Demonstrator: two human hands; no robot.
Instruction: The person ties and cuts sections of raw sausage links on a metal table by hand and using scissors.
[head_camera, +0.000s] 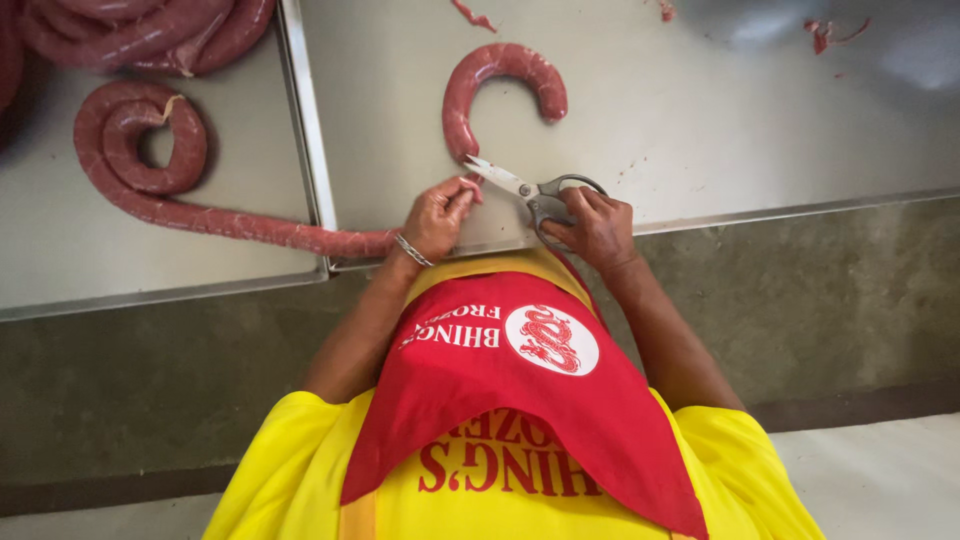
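The scissors (527, 189) lie low over the steel tabletop (700, 120), with the blades parted and their tips next to the cut end of a curved sausage piece (497, 82). The right hand (598, 226) is closed around the grey handles; the fingers cover most of the loops, so I cannot see exactly how they pass through. The left hand (438, 216) pinches something small at its fingertips, just beside the blades, where a long sausage rope (230, 220) arrives from the left. The hand hides the end of the rope, so I cannot tell if it holds the casing or only touches it. A metal bracelet (411, 250) sits on the left wrist.

The rope goes back over the seam between two metal sheets and winds into a coil (150, 140). More sausage (140, 35) is piled at the top left, cut off by the picture edge. Some small red scraps (828, 34) lie far on the tabletop, too blurred to identify. A red apron (530, 390) over a yellow shirt (280, 470) covers the lower part of both arms.
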